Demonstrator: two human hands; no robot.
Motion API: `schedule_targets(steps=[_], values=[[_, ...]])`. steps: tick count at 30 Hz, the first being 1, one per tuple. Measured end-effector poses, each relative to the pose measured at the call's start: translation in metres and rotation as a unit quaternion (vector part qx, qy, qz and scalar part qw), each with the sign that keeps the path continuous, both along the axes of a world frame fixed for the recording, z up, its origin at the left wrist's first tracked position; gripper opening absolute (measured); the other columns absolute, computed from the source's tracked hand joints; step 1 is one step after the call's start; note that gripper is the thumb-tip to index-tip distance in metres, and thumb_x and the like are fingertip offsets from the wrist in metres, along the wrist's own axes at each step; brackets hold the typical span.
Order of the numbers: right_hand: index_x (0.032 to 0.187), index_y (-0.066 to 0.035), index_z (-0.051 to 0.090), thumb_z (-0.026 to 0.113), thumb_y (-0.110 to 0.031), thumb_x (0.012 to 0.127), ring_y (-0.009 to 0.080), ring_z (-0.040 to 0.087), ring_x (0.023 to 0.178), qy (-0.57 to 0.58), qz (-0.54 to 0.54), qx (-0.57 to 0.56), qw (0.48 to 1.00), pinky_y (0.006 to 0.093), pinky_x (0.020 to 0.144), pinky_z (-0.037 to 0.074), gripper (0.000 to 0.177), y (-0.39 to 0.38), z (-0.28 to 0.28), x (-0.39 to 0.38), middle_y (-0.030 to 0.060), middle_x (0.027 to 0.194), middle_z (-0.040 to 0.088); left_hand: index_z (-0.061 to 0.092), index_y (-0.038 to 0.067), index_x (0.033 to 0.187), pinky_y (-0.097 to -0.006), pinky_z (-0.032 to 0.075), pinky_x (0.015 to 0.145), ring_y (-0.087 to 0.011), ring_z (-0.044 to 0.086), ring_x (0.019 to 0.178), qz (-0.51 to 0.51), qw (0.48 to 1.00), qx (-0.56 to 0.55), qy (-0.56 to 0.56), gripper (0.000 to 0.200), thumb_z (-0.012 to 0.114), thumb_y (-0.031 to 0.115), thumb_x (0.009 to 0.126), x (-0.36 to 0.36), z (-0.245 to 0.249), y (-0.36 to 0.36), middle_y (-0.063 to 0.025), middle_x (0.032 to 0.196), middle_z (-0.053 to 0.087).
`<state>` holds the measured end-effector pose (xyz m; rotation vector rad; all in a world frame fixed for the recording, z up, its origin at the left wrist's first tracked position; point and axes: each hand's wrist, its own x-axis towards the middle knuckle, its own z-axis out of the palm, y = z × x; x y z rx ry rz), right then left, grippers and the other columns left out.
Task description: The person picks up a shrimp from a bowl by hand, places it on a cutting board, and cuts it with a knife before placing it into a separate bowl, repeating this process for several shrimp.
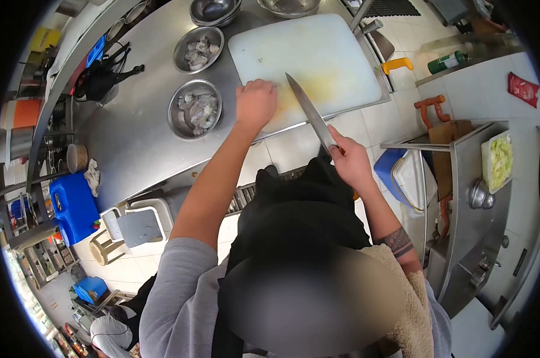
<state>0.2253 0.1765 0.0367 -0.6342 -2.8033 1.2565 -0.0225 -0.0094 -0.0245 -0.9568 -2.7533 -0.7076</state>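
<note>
My right hand (350,158) is wrapped round the handle of a large kitchen knife (310,112). Its long blade points up and left over the white cutting board (335,45). At the board's near left corner rests my left hand (257,102), its fingers curled under; whatever they hold, if anything, is hidden. Wet, yellowish stains mark the board. Beside the left hand is a steel bowl (173,126) with greyish raw pieces (199,112), perhaps seafood. A second steel bowl (179,63) behind it holds more raw pieces (201,53).
Further steel bowls (215,11) stand at the far side of the steel table (133,113). A black bag-like item (100,77) and a blue jug (74,206) are on the left. To the right, a steel counter (470,238) bears a tray of chopped greens (498,161). Another person (118,328) is lower left.
</note>
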Motion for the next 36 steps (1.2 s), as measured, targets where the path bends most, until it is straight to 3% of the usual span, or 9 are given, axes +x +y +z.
schedule_targets(steps=[1, 8, 11, 13, 20, 22, 30, 33, 36], values=[[0.157, -0.017, 0.065, 0.067, -0.012, 0.101, 0.0398, 0.071, 0.088, 0.006, -0.002, -0.014, 1.0, 0.0479, 0.084, 0.057, 0.055, 0.0, 0.0, 0.001, 0.0209, 0.097, 0.072, 0.084, 0.013, 0.111, -0.0514, 0.051, 0.101, -0.0321, 0.071, 0.114, 0.016, 1.0, 0.012, -0.015, 0.02, 0.072, 0.019, 0.096, -0.001, 0.0, 0.001, -0.007, 0.114, 0.079], [0.157, -0.017, 0.065, 0.068, -0.012, 0.102, 0.0382, 0.069, 0.085, 0.003, -0.009, -0.03, 0.999, 0.0468, 0.082, 0.056, 0.056, -0.001, -0.004, 0.005, 0.0206, 0.094, 0.07, 0.082, 0.012, 0.097, -0.0509, 0.051, 0.099, -0.0315, 0.071, 0.111, 0.051, 0.994, 0.064, -0.069, 0.009, 0.079, 0.017, 0.091, 0.002, -0.005, 0.007, -0.0077, 0.111, 0.079], [0.157, -0.017, 0.065, 0.069, -0.013, 0.102, 0.0378, 0.069, 0.084, 0.001, 0.001, -0.021, 1.0, 0.0469, 0.081, 0.056, 0.056, 0.001, -0.005, 0.005, 0.0207, 0.093, 0.069, 0.082, 0.012, 0.097, -0.0508, 0.051, 0.099, -0.0308, 0.071, 0.113, 0.06, 0.991, 0.08, -0.088, 0.009, 0.081, 0.017, 0.09, 0.002, -0.007, 0.008, -0.007, 0.11, 0.079], [0.158, -0.017, 0.065, 0.072, -0.008, 0.101, 0.0291, 0.07, 0.083, -0.017, -0.006, -0.027, 0.999, 0.0376, 0.084, 0.057, 0.058, 0.002, -0.002, 0.005, 0.0228, 0.108, 0.077, 0.082, 0.012, 0.098, -0.0507, 0.051, 0.098, -0.0303, 0.071, 0.114, 0.061, 0.991, 0.074, -0.092, 0.009, 0.081, 0.018, 0.091, 0.0, -0.006, 0.008, -0.0064, 0.11, 0.079], [0.158, -0.016, 0.065, 0.072, -0.009, 0.101, 0.03, 0.071, 0.085, -0.009, 0.005, -0.03, 1.0, 0.0374, 0.085, 0.058, 0.058, 0.002, -0.007, 0.011, 0.0244, 0.113, 0.078, 0.081, 0.011, 0.101, -0.0542, 0.048, 0.101, -0.0305, 0.071, 0.114, 0.05, 0.995, 0.064, -0.05, 0.01, 0.08, 0.016, 0.093, 0.003, -0.004, 0.008, -0.0059, 0.11, 0.078], [0.157, -0.014, 0.064, 0.069, -0.013, 0.101, 0.0395, 0.07, 0.086, 0.027, 0.006, -0.045, 0.999, 0.0478, 0.081, 0.056, 0.056, -0.001, -0.009, 0.013, 0.0225, 0.097, 0.071, 0.081, 0.011, 0.103, -0.0541, 0.049, 0.1, -0.0308, 0.071, 0.113, 0.043, 0.995, 0.06, -0.06, 0.011, 0.079, 0.017, 0.093, 0.0, -0.006, 0.009, -0.0063, 0.109, 0.079], [0.156, -0.013, 0.065, 0.069, -0.012, 0.1, 0.0388, 0.07, 0.086, 0.02, 0.007, -0.034, 0.999, 0.0474, 0.081, 0.057, 0.056, 0.0, -0.005, 0.015, 0.022, 0.098, 0.072, 0.08, 0.01, 0.105, -0.0526, 0.051, 0.098, -0.0347, 0.074, 0.103, 0.03, 0.997, 0.042, -0.066, 0.013, 0.075, 0.017, 0.095, -0.003, -0.005, 0.008, -0.0135, 0.105, 0.08], [0.156, -0.013, 0.065, 0.069, -0.011, 0.1, 0.0386, 0.07, 0.085, 0.028, 0.008, -0.04, 0.999, 0.0472, 0.081, 0.057, 0.056, 0.0, -0.003, 0.016, 0.0215, 0.098, 0.072, 0.079, 0.007, 0.105, -0.0517, 0.055, 0.094, -0.0381, 0.076, 0.099, 0.038, 0.987, 0.06, -0.142, 0.013, 0.075, 0.016, 0.097, 0.004, 0.014, 0.005, -0.0173, 0.107, 0.08], [0.156, -0.013, 0.065, 0.069, -0.011, 0.101, 0.0385, 0.071, 0.086, 0.041, 0.015, -0.051, 0.998, 0.047, 0.081, 0.057, 0.056, -0.003, -0.001, 0.014, 0.0214, 0.1, 0.073, 0.079, 0.003, 0.107, -0.0476, 0.059, 0.096, -0.0392, 0.078, 0.106, 0.078, 0.963, 0.096, -0.238, 0.02, 0.076, 0.022, 0.1, 0.009, 0.03, 0.001, -0.0206, 0.111, 0.081]])
